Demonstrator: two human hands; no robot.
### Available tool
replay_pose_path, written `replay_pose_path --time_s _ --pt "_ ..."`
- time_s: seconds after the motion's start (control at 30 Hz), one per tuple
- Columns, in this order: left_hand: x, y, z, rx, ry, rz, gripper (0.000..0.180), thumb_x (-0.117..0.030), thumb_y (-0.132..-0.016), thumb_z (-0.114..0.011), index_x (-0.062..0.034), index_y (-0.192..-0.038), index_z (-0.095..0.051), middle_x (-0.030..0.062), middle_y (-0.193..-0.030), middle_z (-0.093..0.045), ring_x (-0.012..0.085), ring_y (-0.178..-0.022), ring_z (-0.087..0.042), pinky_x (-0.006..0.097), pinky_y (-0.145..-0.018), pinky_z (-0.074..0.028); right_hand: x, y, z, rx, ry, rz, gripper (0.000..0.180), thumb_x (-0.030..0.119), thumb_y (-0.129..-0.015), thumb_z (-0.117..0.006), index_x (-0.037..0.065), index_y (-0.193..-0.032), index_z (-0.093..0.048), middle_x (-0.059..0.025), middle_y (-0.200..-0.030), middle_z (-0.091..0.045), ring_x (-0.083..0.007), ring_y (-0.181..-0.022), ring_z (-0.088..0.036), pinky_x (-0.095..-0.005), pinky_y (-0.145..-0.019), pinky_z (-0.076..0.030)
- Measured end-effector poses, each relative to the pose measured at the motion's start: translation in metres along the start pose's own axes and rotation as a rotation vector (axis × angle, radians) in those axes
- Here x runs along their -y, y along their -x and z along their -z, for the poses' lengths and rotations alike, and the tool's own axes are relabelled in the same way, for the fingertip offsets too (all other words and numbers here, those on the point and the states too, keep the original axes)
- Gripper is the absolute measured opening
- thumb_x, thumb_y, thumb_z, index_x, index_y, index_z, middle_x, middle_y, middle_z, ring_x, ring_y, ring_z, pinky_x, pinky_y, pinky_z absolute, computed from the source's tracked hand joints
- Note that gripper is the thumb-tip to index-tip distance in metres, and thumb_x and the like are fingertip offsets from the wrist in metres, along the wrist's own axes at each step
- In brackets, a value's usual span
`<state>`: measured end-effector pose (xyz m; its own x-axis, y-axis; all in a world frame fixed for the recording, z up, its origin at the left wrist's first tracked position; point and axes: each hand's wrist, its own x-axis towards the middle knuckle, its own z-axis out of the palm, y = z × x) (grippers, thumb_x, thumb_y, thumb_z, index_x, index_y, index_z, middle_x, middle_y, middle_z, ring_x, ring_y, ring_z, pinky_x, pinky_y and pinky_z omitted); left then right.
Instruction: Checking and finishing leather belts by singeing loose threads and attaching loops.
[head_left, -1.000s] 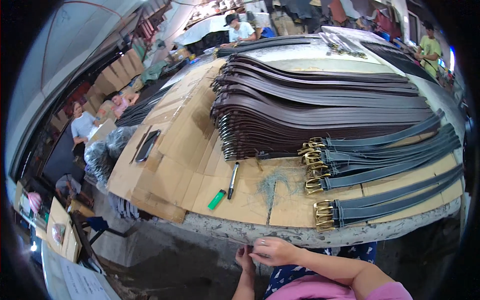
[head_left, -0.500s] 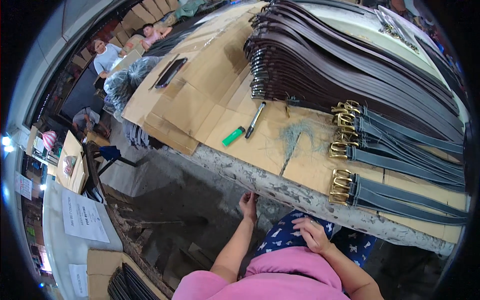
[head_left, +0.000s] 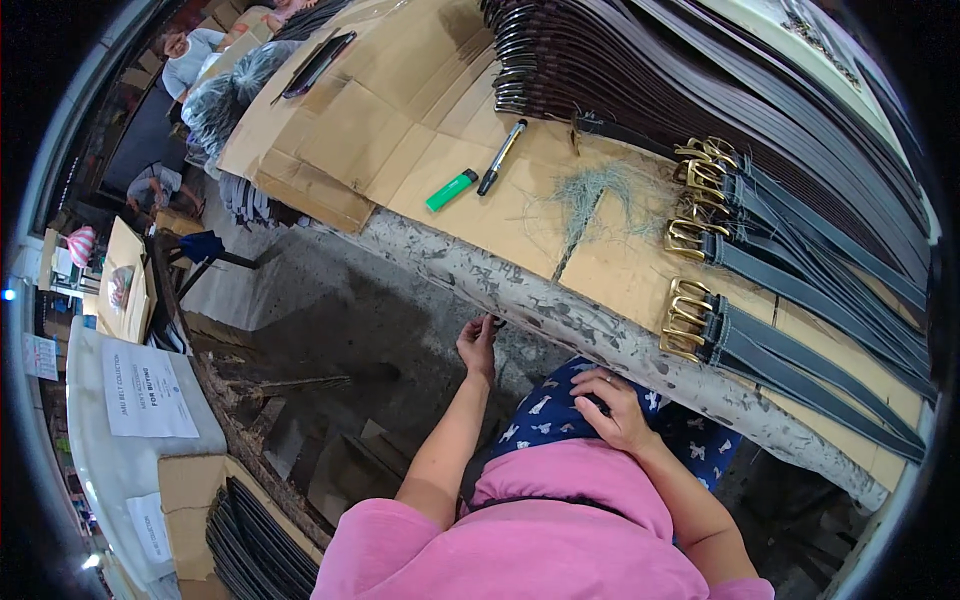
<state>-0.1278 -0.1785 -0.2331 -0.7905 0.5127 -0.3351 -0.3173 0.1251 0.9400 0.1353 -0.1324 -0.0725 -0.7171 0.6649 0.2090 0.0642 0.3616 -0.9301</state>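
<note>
My left hand (head_left: 478, 345) hangs just below the near edge of the table, its fingers drawn together. A small dark bit shows at the fingertips, too little to name. Resting on my patterned blue trousers (head_left: 540, 405) is my right hand (head_left: 612, 408), loosely bent, fingers apart and holding nothing. On the cardboard-covered table top lie a green lighter (head_left: 452, 190), a marker pen (head_left: 502, 157) and a tangle of loose threads (head_left: 597, 195). Dark belts with gold buckles (head_left: 686, 318) lie at the right, close to the table's near edge.
A large stack of dark belts (head_left: 640, 95) fills the table's far right. A phone-like dark object (head_left: 318, 65) lies far left. Below left, an open carton (head_left: 190, 500) holds dark strips beside a white container (head_left: 90, 400). Other people (head_left: 190, 60) are in the background.
The view has tilted, so the table and its things sit higher in the picture. My left hand remains by the table edge and my right hand on my lap.
</note>
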Motion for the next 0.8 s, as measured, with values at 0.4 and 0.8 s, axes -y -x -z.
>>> replay_pose_path --time_s 0.4,0.8 --pt "-0.003 0.019 -0.004 -0.023 -0.024 0.001 0.02 -0.018 -0.085 -0.072 0.0015 -0.089 -0.068 0.0031 -0.072 -0.062 0.0106 -0.062 -0.056 0.026 -0.057 -0.046 0.007 0.009 0.001 -0.015 0.029 -0.001 0.013 0.01 -0.079 -0.066 0.0 -0.087 -0.064 -0.017 -0.094 -0.063 -0.0318 -0.09 -0.062 -0.036 -0.08 -0.047" --pt "0.0 0.016 0.004 -0.09 -0.02 0.068 0.02 -0.017 -0.083 -0.073 0.0022 -0.087 -0.067 0.0065 -0.073 -0.065 0.0129 -0.059 -0.062 0.025 -0.055 -0.051 0.012 0.002 -0.003 -0.024 0.032 -0.012 0.013 0.009 -0.077 -0.067 0.0 -0.085 -0.064 -0.0169 -0.093 -0.064 -0.0311 -0.087 -0.063 -0.0357 -0.078 -0.048"
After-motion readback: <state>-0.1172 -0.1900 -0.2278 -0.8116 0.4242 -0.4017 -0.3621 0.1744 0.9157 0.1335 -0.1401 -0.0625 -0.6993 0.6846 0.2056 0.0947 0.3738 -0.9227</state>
